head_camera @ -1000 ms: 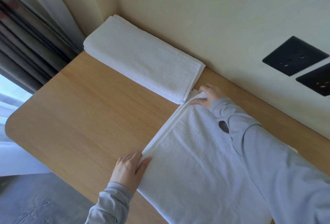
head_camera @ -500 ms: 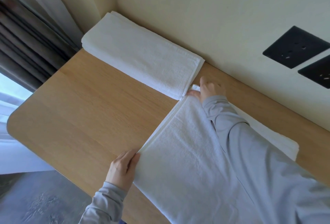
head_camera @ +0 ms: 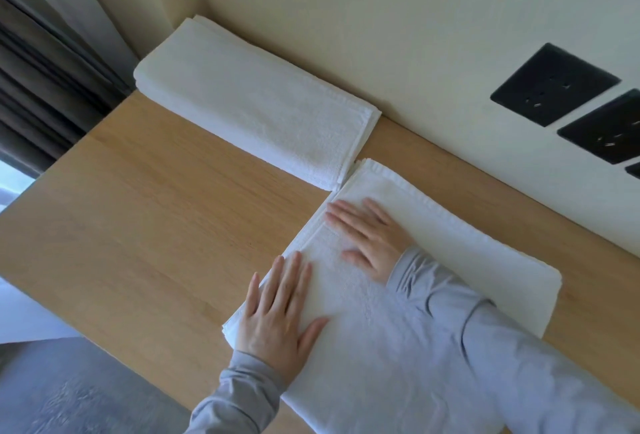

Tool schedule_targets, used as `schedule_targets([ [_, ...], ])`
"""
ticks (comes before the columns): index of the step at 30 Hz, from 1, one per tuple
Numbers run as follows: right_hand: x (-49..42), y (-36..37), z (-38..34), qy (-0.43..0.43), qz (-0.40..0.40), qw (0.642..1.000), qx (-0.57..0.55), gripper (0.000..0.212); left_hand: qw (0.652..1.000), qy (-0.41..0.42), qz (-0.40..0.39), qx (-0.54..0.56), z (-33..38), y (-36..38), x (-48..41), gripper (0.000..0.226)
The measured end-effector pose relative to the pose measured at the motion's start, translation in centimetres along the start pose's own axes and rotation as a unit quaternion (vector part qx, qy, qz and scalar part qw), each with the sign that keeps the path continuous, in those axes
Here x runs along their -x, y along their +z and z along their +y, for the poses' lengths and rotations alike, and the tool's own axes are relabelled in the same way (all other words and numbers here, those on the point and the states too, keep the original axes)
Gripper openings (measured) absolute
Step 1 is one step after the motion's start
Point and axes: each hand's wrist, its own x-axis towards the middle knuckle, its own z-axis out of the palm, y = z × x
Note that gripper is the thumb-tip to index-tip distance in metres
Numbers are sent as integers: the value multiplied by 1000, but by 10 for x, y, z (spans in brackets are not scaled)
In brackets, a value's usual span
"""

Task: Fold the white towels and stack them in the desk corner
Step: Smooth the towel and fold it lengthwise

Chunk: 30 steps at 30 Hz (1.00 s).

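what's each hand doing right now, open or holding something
Left hand: open, pressing flat on the half-folded white terry towel.
Right hand: open, flat on the same towel.

folded towel (head_camera: 256,104) in desk (head_camera: 156,226) corner | 2nd towel (head_camera: 467,250) just R, nearer

Blk wall sockets (head_camera: 554,84) rt, dark curtain (head_camera: 41,80) lft
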Motion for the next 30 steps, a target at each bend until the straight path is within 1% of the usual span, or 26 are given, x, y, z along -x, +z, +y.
schedule_targets([
  [2,-8,-3,27,61,-13,998,-2,61,1000,-4,-1,8,-1,2,0,71],
  [4,-13,-5,49,131,1,991,-35,64,1000,-10,1,13,0,2,-1,72],
  [5,-14,-5,57,153,8,987,-55,64,1000,-13,1,13,1,2,-1,72],
  [8,-16,-2,60,160,16,985,-65,65,1000,-17,-3,14,2,1,-2,73],
  [10,-17,-2,59,172,1,985,-36,67,1000,-18,-4,12,2,1,-3,73],
  [12,-17,-6,53,195,-31,980,16,65,1000,-15,-4,13,3,1,-2,73],
  [13,-16,-9,45,201,-32,979,27,64,1000,-14,-1,16,3,1,-2,72],
  [15,-8,-14,11,169,4,986,0,66,1000,-17,4,20,4,0,-3,72],
  [17,10,-8,-39,83,37,996,-22,68,1000,-18,2,16,3,-2,-4,71],
  [19,34,8,-83,0,29,999,-25,68,1000,-10,-6,8,3,-2,-4,71],
  [20,46,14,-96,-22,18,999,-24,68,1000,-7,-9,7,3,-2,-4,70],
  [22,64,22,-99,-24,1,1000,-11,67,1000,-12,-9,13,4,-3,-4,69],
  [24,72,20,-79,7,-16,1000,0,66,1000,-19,-8,19,5,-3,-4,70],
  [26,79,13,-46,58,-35,998,14,66,1000,-21,-6,16,4,-3,-3,71],
  [28,89,5,-5,129,-52,989,44,63,1000,-22,-7,12,4,-2,-3,72],
  [30,101,-4,34,211,-78,973,46,66,1000,-22,-11,11,4,-1,-2,73],
])
